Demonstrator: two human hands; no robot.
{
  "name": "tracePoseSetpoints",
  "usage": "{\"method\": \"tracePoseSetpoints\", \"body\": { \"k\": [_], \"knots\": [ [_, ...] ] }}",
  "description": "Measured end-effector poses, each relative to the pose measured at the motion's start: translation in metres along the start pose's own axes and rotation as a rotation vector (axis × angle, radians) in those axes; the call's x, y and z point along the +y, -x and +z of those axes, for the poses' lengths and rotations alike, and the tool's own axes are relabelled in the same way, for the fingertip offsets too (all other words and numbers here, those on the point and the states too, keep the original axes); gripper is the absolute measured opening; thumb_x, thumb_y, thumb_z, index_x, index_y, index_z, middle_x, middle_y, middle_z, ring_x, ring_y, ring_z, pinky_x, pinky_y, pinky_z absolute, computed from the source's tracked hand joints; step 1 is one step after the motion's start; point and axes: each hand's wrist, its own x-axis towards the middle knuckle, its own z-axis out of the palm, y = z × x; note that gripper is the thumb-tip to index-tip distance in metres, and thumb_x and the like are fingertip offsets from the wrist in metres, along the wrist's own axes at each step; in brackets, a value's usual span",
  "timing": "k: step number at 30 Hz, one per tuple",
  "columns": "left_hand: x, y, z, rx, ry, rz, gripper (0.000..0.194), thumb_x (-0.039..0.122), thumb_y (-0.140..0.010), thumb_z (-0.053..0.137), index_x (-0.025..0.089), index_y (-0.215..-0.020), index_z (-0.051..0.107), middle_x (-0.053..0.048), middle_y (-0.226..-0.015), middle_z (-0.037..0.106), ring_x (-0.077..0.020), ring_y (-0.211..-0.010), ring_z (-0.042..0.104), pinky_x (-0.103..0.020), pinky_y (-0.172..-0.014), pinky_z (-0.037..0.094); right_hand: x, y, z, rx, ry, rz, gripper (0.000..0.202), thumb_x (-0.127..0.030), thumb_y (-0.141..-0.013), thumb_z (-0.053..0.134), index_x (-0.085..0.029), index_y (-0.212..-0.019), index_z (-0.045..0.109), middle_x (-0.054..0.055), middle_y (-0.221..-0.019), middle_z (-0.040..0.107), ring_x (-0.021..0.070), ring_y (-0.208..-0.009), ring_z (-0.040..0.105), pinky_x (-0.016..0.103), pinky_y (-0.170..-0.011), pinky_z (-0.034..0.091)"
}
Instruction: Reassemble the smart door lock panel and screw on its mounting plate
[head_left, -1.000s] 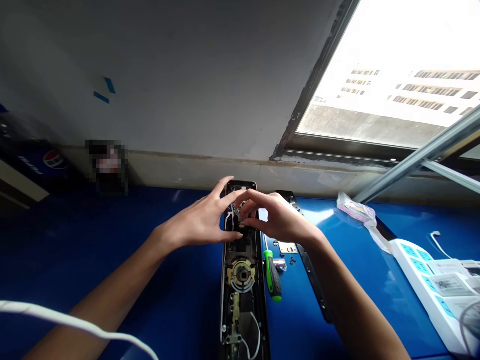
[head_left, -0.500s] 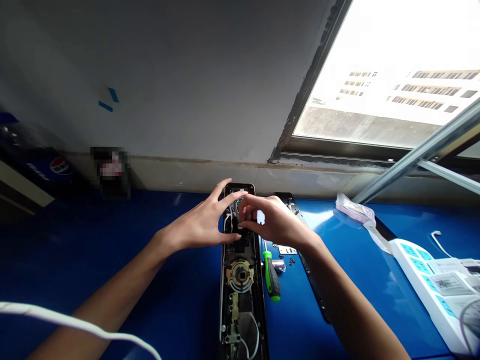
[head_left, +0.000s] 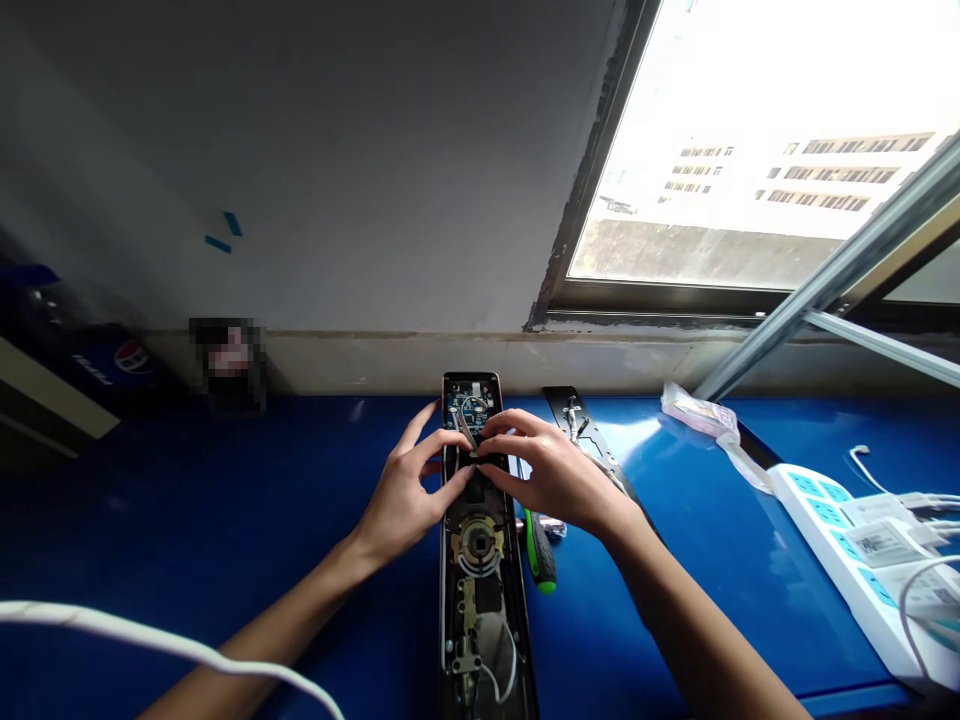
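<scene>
An opened black electronic door lock (head_left: 481, 600) lies lengthwise in front of me, its insides bare: a circuit board (head_left: 471, 400) at the far end, a round metal spindle part (head_left: 480, 543) midway and a white looped wire (head_left: 512, 660) nearer me. Just below the board, the thumb and index finger of my left hand (head_left: 409, 480) pinch from the left at a small pale wire connector (head_left: 473, 453). From the right, the fingertips of my right hand (head_left: 551, 470) close on the same spot. The fingertips partly cover the connector. Thin wires run from it toward the board.
Right of the lock lie a green-and-black screwdriver (head_left: 539, 555) and a black cover plate (head_left: 562, 400), partly under my right arm. Farther right are a plastic packet (head_left: 701, 412) and a white power strip (head_left: 847, 570) with plugs. A white cable (head_left: 172, 645) crosses the lower left.
My left hand has gone from spread fingers to a pinch at the connector. My right hand has come slightly lower, uncovering the circuit board. The view has shifted a little.
</scene>
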Motion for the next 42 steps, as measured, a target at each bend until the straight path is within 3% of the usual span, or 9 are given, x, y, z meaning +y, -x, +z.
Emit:
{"method": "tracePoseSetpoints", "body": {
  "k": [13,16,19,21,23,26,30,38,42],
  "knots": [
    [-0.003,-0.002,-0.002,-0.009,-0.049,0.063,0.022,0.042,-0.096,0.068,0.027,-0.111,0.074,-0.003,-0.172,0.027,-0.0337,-0.136,0.061,-0.048,-0.102,0.064,0.001,0.009,0.012,0.047,0.105,-0.082,0.02,-0.019,-0.106,0.052,-0.02,-0.113,0.071,0.013,-0.122,0.067,0.0212,-0.105,0.065,0.04,-0.088,0.062],
    [0.0,-0.002,-0.003,-0.016,-0.067,0.065,0.02,0.041,-0.097,0.067,0.027,-0.109,0.072,-0.002,-0.172,0.026,-0.0336,-0.139,0.059,-0.047,-0.103,0.064,0.001,0.01,0.008,0.059,0.086,-0.092,0.019,-0.019,-0.105,0.053,-0.022,-0.115,0.07,0.012,-0.129,0.066,0.023,-0.116,0.061,0.043,-0.095,0.06],
    [0.002,0.0,-0.004,0.018,-0.106,0.061,0.025,0.043,-0.096,0.069,0.027,-0.114,0.063,-0.005,-0.171,0.025,-0.0341,-0.143,0.054,-0.049,-0.107,0.061,0.003,0.015,-0.005,0.06,0.048,0.094,0.018,-0.024,-0.103,0.057,-0.023,-0.119,0.065,0.011,-0.129,0.066,0.0221,-0.119,0.06,0.04,-0.096,0.056],
    [0.003,0.001,-0.005,0.052,-0.18,0.082,0.034,0.044,-0.093,0.074,0.027,-0.116,0.057,-0.007,-0.171,0.023,-0.0353,-0.146,0.05,-0.055,-0.113,0.055,0.004,0.024,-0.015,-0.01,0.071,0.305,0.013,-0.029,-0.103,0.057,-0.021,-0.112,0.062,0.008,-0.108,0.071,0.0188,-0.095,0.065,0.035,-0.079,0.055],
    [0.005,0.001,-0.005,0.085,-0.281,0.157,0.037,0.041,-0.091,0.077,0.027,-0.117,0.056,-0.008,-0.17,0.023,-0.0368,-0.15,0.044,-0.06,-0.119,0.047,0.003,0.036,-0.019,-0.115,0.086,0.414,0.016,-0.035,-0.1,0.062,-0.021,-0.094,0.061,0.002,-0.079,0.068,0.0158,-0.068,0.06,0.03,-0.057,0.043],
    [0.01,0.0,-0.003,0.149,-0.392,0.358,0.03,0.03,-0.092,0.076,0.027,-0.117,0.06,-0.009,-0.165,0.031,-0.0367,-0.152,0.038,-0.061,-0.121,0.043,-0.004,0.053,-0.014,-0.267,0.079,0.486,0.031,-0.045,-0.086,0.08,-0.021,-0.083,0.06,0.002,-0.072,0.069,0.0153,-0.06,0.057,0.029,-0.051,0.028],
    [0.021,-0.007,0.002,0.124,-0.44,0.553,0.022,0.019,-0.094,0.072,0.024,-0.113,0.064,-0.01,-0.151,0.045,-0.0317,-0.141,0.049,-0.052,-0.116,0.049,-0.019,0.061,0.001,-0.306,0.068,0.568,0.016,-0.026,-0.083,0.074,-0.021,-0.085,0.06,0.004,-0.073,0.07,0.0167,-0.061,0.058,0.03,-0.053,0.024],
    [0.039,-0.029,0.024,-0.081,-0.425,0.616,0.015,0.018,-0.099,0.063,0.019,-0.112,0.069,-0.012,-0.136,0.056,-0.0279,-0.125,0.059,-0.046,-0.104,0.055,-0.012,0.062,-0.023,-0.098,0.012,0.683,0.021,-0.023,-0.08,0.07,-0.022,-0.099,0.062,-0.003,-0.061,0.065,0.0139,-0.055,0.056,0.028,-0.055,0.032],
    [0.046,-0.035,0.031,-0.082,-0.429,0.656,0.014,0.017,-0.1,0.061,0.016,-0.111,0.07,-0.014,-0.131,0.059,-0.0278,-0.121,0.059,-0.046,-0.101,0.056,0.0,0.062,-0.042,0.065,-0.019,0.655,0.021,-0.028,-0.089,0.065,-0.022,-0.109,0.065,0.0,-0.08,0.074,0.0137,-0.064,0.063,0.028,-0.06,0.042]
  ]
}}
